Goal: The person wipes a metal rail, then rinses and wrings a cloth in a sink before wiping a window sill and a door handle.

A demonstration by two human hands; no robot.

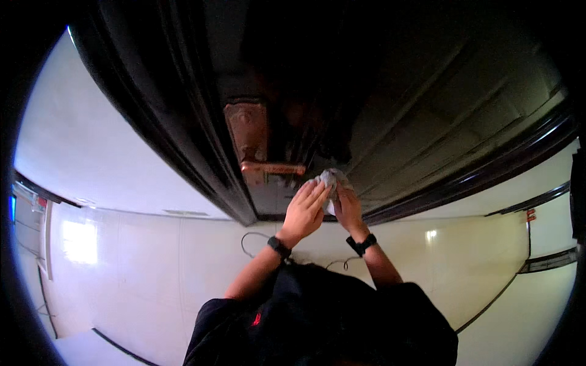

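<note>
A crumpled grey cloth (330,177) is bunched between my two hands, just below the handle of a dark panelled door (403,132). My left hand (306,208) lies along the cloth's left side with its fingers stretched forward and close together. On the other side, my right hand (349,208) grips the cloth, its fingertips partly hidden in the folds. Up and to the left of the hands are a copper-coloured lever handle (273,168) and its ornate lock plate (247,126). Shadow hides much of the door's upper part.
Dark moulded door frame (183,151) runs down the left side, beside a white wall (100,123). Glossy pale floor tiles (142,270) spread behind me. A thin black cord (245,240) loops out near my body. Dark skirting (490,302) edges the floor at right.
</note>
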